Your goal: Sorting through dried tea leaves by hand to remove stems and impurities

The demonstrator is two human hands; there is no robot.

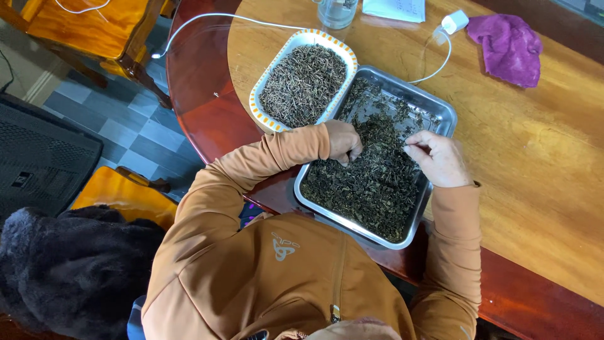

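A steel tray (pixel 440 110) on the wooden table holds a heap of dark dried leaves (pixel 371 182). My left hand (pixel 343 140) rests on the heap near the tray's left rim. Its fingers are curled with the tips down among the leaves, and what they grip is hidden. My right hand (pixel 439 158) is over the tray's right side, thumb and fingertips pinched together on a small bit of leaf. To the left of the tray, an oval white dish with an orange patterned rim (pixel 263 85) is filled with thin dry stems.
A purple cloth (pixel 508 45) lies at the table's back right. Beside it are a white charger plug (pixel 454 22) with its cable, a glass jar (pixel 336 12) and a sheet of paper (pixel 395 9). Wooden chairs (pixel 94 28) and a black furry garment (pixel 69 271) are at the left.
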